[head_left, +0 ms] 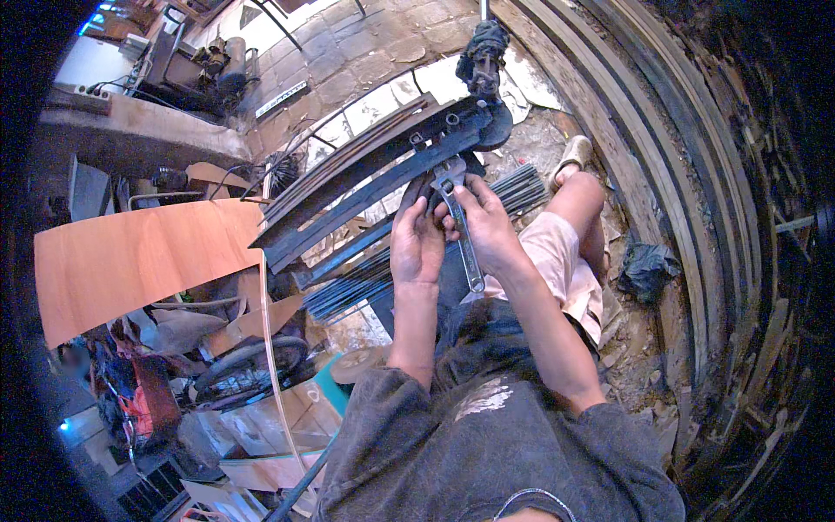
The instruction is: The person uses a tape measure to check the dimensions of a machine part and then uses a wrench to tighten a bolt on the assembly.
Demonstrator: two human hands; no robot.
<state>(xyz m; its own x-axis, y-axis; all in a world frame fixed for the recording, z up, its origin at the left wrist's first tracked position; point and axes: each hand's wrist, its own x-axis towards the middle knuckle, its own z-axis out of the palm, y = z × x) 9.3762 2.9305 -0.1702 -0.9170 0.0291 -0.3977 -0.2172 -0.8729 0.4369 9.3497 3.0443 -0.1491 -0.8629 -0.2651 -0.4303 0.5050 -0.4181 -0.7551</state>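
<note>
My right hand (491,228) is closed round a silver adjustable wrench (464,239). The wrench's head lies close to the underside of a dark steel bar assembly (374,191), near a pair of bolts or nuts on it. My left hand (419,248) is just left of the wrench, palm turned inward and thumb up. Its fingers look loosely apart with nothing plainly gripped, though some are in shadow by the dark metal. At the far end of the bars stands a greasy, cloth-like wrapped black mechanism (484,59).
Bundles of thin metal rods (348,285) lie beneath the bars. A curved plywood sheet (156,261) is at left, above a bicycle wheel (252,370). Long beams (678,174) run along the right, with a black plastic bag (648,270) beside them. Machinery (200,65) stands far left.
</note>
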